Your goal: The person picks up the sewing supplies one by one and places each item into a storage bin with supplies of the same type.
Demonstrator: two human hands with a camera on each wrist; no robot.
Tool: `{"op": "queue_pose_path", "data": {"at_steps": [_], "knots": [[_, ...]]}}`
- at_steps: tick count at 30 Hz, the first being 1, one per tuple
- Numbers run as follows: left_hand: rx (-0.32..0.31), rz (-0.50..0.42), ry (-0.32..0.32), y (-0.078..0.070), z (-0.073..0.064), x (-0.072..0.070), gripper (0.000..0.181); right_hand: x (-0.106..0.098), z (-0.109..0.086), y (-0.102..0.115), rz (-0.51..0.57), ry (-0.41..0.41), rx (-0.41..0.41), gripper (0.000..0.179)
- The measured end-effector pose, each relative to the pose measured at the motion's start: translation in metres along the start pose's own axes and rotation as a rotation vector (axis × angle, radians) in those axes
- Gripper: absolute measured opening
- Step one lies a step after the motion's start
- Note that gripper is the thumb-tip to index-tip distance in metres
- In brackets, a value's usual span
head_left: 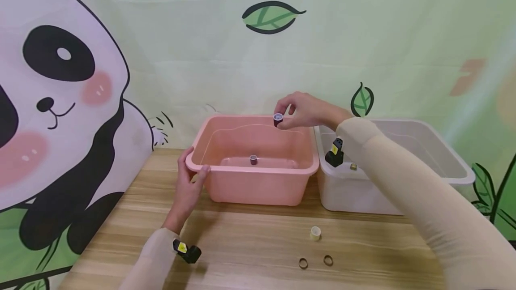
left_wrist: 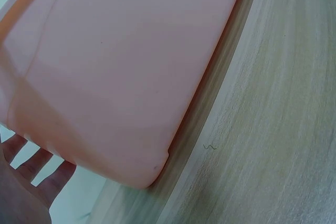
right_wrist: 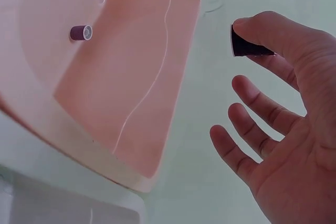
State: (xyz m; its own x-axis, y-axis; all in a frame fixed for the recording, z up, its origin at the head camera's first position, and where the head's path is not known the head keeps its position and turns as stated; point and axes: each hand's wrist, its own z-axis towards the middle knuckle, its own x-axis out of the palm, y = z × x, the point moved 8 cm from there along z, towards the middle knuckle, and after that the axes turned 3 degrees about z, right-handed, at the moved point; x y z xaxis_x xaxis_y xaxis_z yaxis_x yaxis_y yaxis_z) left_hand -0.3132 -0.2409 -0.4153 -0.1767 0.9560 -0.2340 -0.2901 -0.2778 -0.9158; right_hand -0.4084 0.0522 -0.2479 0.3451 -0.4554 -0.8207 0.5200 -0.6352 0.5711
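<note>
My right hand (head_left: 305, 110) pinches a small dark thread spool (head_left: 278, 122) between thumb and forefinger, above the far rim of the pink plastic bin (head_left: 254, 187). In the right wrist view the other fingers (right_wrist: 257, 100) are spread apart from the spool. Inside the pink bin, a purple thread spool (right_wrist: 80, 33) lies on the floor. My left hand (head_left: 189, 191) grips the bin's left front corner, with the thumb at the rim and the fingers round the outside. The left wrist view shows those fingers (left_wrist: 56, 182) against the bin's wall.
Right of the pink bin stands a white bin (head_left: 354, 191), partly behind my right arm. A small gold-coloured piece (head_left: 353, 166) shows at its front rim. On the wooden table (head_left: 242, 254) are a cream spool (head_left: 316, 233) and two thin rings, a left ring (head_left: 303, 263) and a right ring (head_left: 328, 260).
</note>
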Motion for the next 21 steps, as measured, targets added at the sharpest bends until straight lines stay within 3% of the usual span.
{"op": "queue_pose_path", "data": {"at_steps": [8, 21], "knots": [[-0.001, 0.012, -0.014, 0.005, 0.0, -0.003, 0.068, 0.009, 0.016, -0.007, 0.067, -0.012, -0.006, 0.011], [0.015, -0.012, -0.015, 0.004, 0.001, -0.004, 0.071, 0.023, 0.035, -0.021, 0.111, -0.033, 0.076, 0.014]]}}
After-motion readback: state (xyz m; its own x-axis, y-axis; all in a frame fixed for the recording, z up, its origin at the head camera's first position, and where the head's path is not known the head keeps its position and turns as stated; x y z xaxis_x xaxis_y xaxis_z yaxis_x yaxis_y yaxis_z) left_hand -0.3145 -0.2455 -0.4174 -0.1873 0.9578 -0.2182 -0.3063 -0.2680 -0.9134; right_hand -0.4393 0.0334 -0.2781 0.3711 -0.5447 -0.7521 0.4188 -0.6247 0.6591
